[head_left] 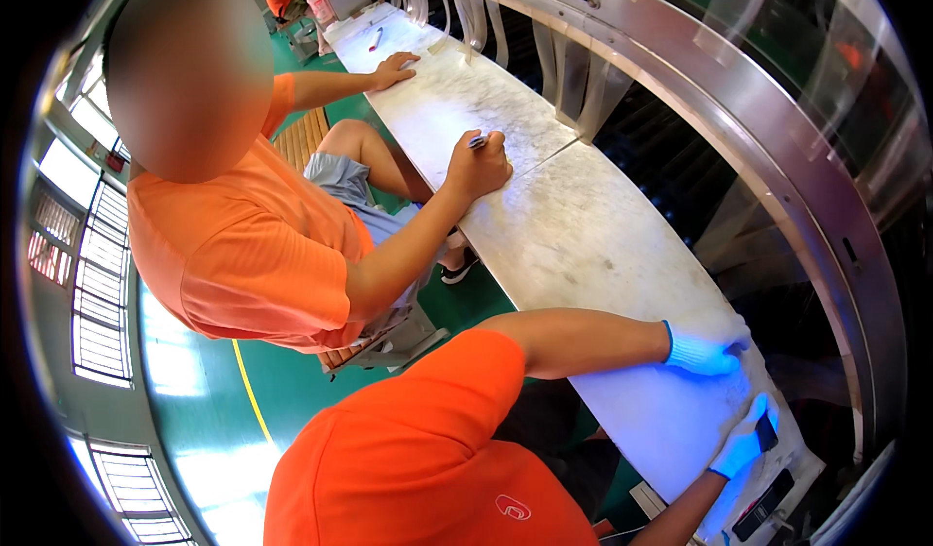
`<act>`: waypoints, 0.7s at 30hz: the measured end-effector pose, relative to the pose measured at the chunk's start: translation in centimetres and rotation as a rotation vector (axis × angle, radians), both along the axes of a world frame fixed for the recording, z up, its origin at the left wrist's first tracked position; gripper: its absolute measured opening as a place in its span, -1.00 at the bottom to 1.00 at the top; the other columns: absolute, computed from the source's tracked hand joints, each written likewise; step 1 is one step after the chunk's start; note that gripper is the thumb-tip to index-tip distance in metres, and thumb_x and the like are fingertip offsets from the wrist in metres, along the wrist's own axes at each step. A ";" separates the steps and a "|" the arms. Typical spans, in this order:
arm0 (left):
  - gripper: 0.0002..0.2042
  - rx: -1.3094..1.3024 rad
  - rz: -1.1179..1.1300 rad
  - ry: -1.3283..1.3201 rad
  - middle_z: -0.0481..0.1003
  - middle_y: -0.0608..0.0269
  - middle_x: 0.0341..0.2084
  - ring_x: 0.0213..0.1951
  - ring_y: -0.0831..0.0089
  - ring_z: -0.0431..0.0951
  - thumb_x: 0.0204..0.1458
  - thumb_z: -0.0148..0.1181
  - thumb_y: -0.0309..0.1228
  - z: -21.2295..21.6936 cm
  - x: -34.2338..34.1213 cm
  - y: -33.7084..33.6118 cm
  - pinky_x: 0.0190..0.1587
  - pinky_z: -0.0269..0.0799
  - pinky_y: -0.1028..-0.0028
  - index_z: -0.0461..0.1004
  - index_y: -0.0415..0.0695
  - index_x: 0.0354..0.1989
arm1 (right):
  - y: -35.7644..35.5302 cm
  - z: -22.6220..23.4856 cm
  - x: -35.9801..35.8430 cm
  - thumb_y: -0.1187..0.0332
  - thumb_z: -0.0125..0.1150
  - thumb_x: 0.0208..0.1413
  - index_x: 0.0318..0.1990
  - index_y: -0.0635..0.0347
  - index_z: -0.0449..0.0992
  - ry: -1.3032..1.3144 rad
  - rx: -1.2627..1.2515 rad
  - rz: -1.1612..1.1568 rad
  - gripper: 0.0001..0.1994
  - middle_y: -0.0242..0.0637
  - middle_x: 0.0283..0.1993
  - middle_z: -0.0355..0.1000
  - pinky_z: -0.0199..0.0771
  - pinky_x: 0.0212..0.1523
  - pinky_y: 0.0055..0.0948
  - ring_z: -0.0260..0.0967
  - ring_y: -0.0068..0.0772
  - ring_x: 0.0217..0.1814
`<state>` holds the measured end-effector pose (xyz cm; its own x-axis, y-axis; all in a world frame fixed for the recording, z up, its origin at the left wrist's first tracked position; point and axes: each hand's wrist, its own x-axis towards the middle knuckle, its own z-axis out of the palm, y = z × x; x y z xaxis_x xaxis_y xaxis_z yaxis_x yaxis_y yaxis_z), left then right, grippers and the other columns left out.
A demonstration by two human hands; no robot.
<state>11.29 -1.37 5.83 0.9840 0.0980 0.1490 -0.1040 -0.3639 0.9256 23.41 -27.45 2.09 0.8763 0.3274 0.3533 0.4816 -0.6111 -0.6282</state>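
At the blue-lit end of a long, scuffed whitish worktop [593,230], I have the white-gloved right hand [742,445] curled around a small black object [768,433] near a flat black rectangular device [764,506], the white-gloved left hand [702,349] partly bent, its hold impossible to tell.

Left forearm [603,338]: bare, extended forward, nearly level. Left hand [702,349]: pale-gloved, fingers pointing away from body, grip unclear. Right forearm [688,513]: bare, angled forward. Right hand [742,443]: likewise gloved, fingers bent.
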 end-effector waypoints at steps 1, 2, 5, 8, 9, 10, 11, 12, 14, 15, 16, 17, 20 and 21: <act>-0.51 0.026 0.014 -0.005 0.56 -0.17 0.07 0.12 -0.06 0.57 0.17 0.23 -0.23 -0.3 0.1 -0.1 0.21 0.48 0.13 0.49 -0.27 0.20 | 0.0 -0.1 0.0 0.10 0.20 0.43 -0.07 0.40 0.63 0.006 0.010 0.007 -0.59 -0.02 -0.17 0.61 0.51 -0.06 -0.11 0.54 -0.10 -0.13; -0.52 0.052 0.027 -0.009 0.56 -0.16 0.07 0.12 -0.07 0.57 0.17 0.23 -0.23 -0.6 0.3 -0.3 0.20 0.48 0.13 0.50 -0.27 0.20 | 0.0 0.0 0.1 0.10 0.20 0.42 -0.07 0.40 0.63 0.011 0.021 0.014 -0.59 -0.02 -0.17 0.61 0.51 -0.06 -0.10 0.54 -0.10 -0.13; -0.59 0.131 0.097 -0.131 0.55 -0.15 -0.04 0.02 -0.11 0.56 0.09 0.25 -0.28 -2.2 0.9 -0.5 0.12 0.50 0.09 0.55 -0.28 0.05 | 0.6 0.1 0.0 0.18 0.26 0.39 -0.09 0.41 0.63 0.014 0.072 0.018 -0.65 -0.04 -0.16 0.62 0.52 -0.02 -0.14 0.54 -0.12 -0.13; -0.63 0.192 0.108 -0.149 0.54 -0.16 -0.09 -0.02 -0.14 0.55 0.05 0.25 -0.29 -1.7 1.0 -0.8 0.08 0.50 0.07 0.56 -0.28 -0.04 | 0.7 -0.2 -0.1 0.28 0.34 0.35 -0.15 0.40 0.64 0.045 0.228 0.048 -0.73 -0.19 -0.21 0.61 0.51 -0.03 -0.23 0.51 -0.26 -0.16; -0.65 0.211 0.111 -0.143 0.54 -0.16 -0.10 -0.03 -0.15 0.55 0.04 0.25 -0.30 -1.4 0.8 -0.9 0.07 0.50 0.06 0.57 -0.28 -0.06 | 0.5 -0.3 0.0 0.29 0.34 0.34 -0.16 0.39 0.64 0.059 0.259 0.065 -0.74 -0.22 -0.21 0.61 0.51 -0.03 -0.25 0.51 -0.29 -0.17; -0.65 0.224 0.130 -0.146 0.54 -0.16 -0.10 -0.03 -0.16 0.55 0.04 0.24 -0.30 -1.3 0.7 -1.1 0.07 0.50 0.06 0.57 -0.28 -0.07 | 0.5 -0.4 0.1 0.30 0.35 0.34 -0.17 0.38 0.65 0.074 0.290 0.082 -0.75 -0.25 -0.22 0.60 0.51 -0.04 -0.26 0.50 -0.31 -0.17; -0.66 0.236 0.149 -0.149 0.54 -0.16 -0.10 -0.02 -0.16 0.55 0.05 0.24 -0.30 -1.3 0.6 -1.2 0.07 0.50 0.06 0.57 -0.28 -0.07 | 0.7 -0.5 0.1 0.31 0.35 0.33 -0.20 0.38 0.64 0.084 0.314 0.068 -0.76 -0.30 -0.25 0.59 0.50 -0.04 -0.28 0.49 -0.37 -0.18; -0.66 0.244 0.162 -0.154 0.55 -0.16 -0.10 -0.02 -0.16 0.55 0.05 0.24 -0.30 -1.5 0.6 -1.5 0.06 0.50 0.05 0.57 -0.28 -0.08 | 0.6 -0.7 0.2 0.31 0.35 0.33 -0.20 0.38 0.64 0.087 0.324 0.068 -0.76 -0.30 -0.25 0.59 0.50 -0.04 -0.28 0.49 -0.37 -0.18; -0.67 0.266 0.183 -0.162 0.55 -0.16 -0.10 -0.02 -0.17 0.55 0.06 0.23 -0.31 -1.7 0.7 -1.8 0.06 0.50 0.04 0.57 -0.28 -0.08 | 0.1 -1.4 0.8 0.30 0.35 0.33 -0.20 0.38 0.64 0.093 0.344 0.066 -0.76 -0.30 -0.26 0.59 0.50 -0.04 -0.28 0.48 -0.39 -0.18; -0.67 0.277 0.195 -0.165 0.55 -0.16 -0.10 -0.02 -0.18 0.55 0.06 0.22 -0.31 -1.5 0.7 -2.0 0.06 0.50 0.03 0.57 -0.28 -0.08 | 0.2 -1.2 0.8 0.32 0.35 0.33 -0.19 0.39 0.64 0.099 0.340 0.068 -0.77 -0.31 -0.25 0.60 0.51 -0.02 -0.29 0.48 -0.42 -0.16; -0.67 0.289 0.206 -0.145 0.55 -0.17 -0.10 -0.02 -0.18 0.55 0.07 0.22 -0.31 -1.3 0.7 -2.2 0.06 0.50 0.03 0.56 -0.27 -0.07 | 0.2 -1.2 0.7 0.33 0.35 0.33 -0.19 0.39 0.64 0.090 0.344 0.071 -0.77 -0.32 -0.24 0.60 0.51 -0.02 -0.29 0.48 -0.42 -0.16; -0.67 0.301 0.214 -0.125 0.55 -0.18 -0.10 -0.02 -0.19 0.55 0.07 0.21 -0.30 -1.3 0.5 -2.3 0.07 0.50 0.02 0.56 -0.27 -0.06 | 0.3 -1.2 0.6 0.33 0.34 0.33 -0.19 0.39 0.63 0.081 0.348 0.071 -0.78 -0.32 -0.24 0.60 0.51 -0.02 -0.30 0.48 -0.42 -0.16; -0.63 0.339 0.181 -0.050 0.56 -0.23 -0.03 0.02 -0.22 0.56 0.15 0.14 -0.23 -1.8 0.9 -2.5 0.11 0.49 0.00 0.55 -0.23 0.01 | 0.3 -2.7 1.5 0.40 0.32 0.33 -0.20 0.39 0.65 0.140 0.554 0.097 -0.83 -0.35 -0.22 0.60 0.52 -0.03 -0.33 0.47 -0.48 -0.15; -0.59 0.301 0.207 0.025 0.57 -0.23 0.02 0.07 -0.22 0.57 0.19 0.12 -0.19 -2.7 0.9 -2.6 0.16 0.48 0.03 0.52 -0.23 0.08 | 0.7 -2.8 1.4 0.42 0.33 0.31 -0.21 0.37 0.65 0.105 0.565 0.123 -0.85 -0.38 -0.23 0.60 0.51 -0.05 -0.34 0.47 -0.52 -0.16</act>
